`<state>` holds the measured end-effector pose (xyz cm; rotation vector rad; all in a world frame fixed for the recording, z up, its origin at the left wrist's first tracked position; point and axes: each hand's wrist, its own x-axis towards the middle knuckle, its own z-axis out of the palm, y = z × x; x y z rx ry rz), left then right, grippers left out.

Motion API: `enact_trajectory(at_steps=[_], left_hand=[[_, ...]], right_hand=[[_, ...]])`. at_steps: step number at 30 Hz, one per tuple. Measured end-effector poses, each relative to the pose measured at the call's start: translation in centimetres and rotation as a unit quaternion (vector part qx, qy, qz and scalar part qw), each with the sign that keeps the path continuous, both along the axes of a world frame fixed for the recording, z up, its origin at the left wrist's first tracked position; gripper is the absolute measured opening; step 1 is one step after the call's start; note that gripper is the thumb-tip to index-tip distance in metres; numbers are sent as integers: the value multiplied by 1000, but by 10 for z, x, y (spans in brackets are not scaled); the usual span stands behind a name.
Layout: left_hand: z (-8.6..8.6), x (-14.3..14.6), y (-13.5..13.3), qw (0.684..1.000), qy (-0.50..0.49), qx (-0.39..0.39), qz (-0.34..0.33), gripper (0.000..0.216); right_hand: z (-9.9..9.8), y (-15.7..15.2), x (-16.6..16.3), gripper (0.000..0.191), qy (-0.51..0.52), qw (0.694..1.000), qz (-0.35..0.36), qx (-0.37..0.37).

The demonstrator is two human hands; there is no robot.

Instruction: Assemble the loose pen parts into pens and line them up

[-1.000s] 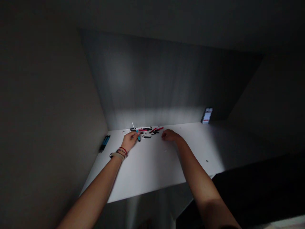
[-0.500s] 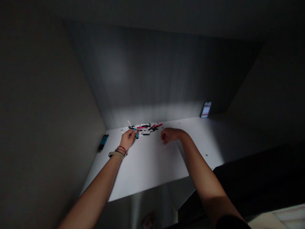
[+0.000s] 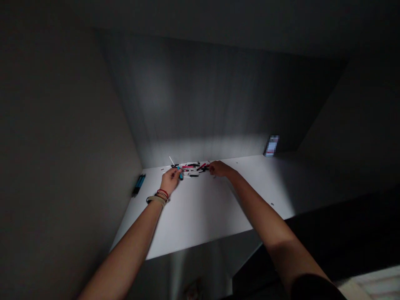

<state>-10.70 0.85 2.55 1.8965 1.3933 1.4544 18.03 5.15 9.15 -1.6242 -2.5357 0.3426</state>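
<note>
My left hand [image 3: 169, 180], with bands on its wrist, is closed on a short blue and black pen part [image 3: 180, 175]. A thin white stick [image 3: 171, 160] points up and left beyond its fingers. My right hand [image 3: 218, 168] is at the right end of a heap of loose pen parts, its fingers bent together. What they pinch, if anything, is too small to make out. Among the heap lie red barrels [image 3: 201, 166], a black piece [image 3: 194, 176] and several thin white and dark pieces.
Blue and black pens [image 3: 139, 184] lie together near the left wall. A phone with a lit screen [image 3: 271, 146] leans on the back panel at the right. A small dark disc [image 3: 272, 204] lies on the white tabletop [image 3: 187, 225], near its front right.
My right hand has moved away from me to the right end of the heap, where a red barrel is now largely covered. My left hand keeps its hold on the blue and black part.
</note>
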Motion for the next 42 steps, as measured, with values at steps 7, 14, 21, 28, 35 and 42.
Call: enact_trajectory(at_steps=[7,14,21,28,35,42], left_hand=[[-1,1,0,1000,-18,-7,-1,39],[-3,0,3,1000,-20,-4,-16,37],[-4,1,4,1000,13,11,-22,36],[-8,3,4,998,44,32,-43,33],[-8,5,4,994,70,50,-69,29],[-5,9,3,991,83,60,-89,24]], right_hand=[[-8,18,-26,17,-62,998,29,7],[-16,9,-35,31,-59,997,43,36],[-15,-3,-27,28,63,997,7,40],[-34,0,-42,11,316,948,25,-23],[-30,-13,-76,20,446,890,90,16],[-22,-23,-81,19,344,902,176,195]])
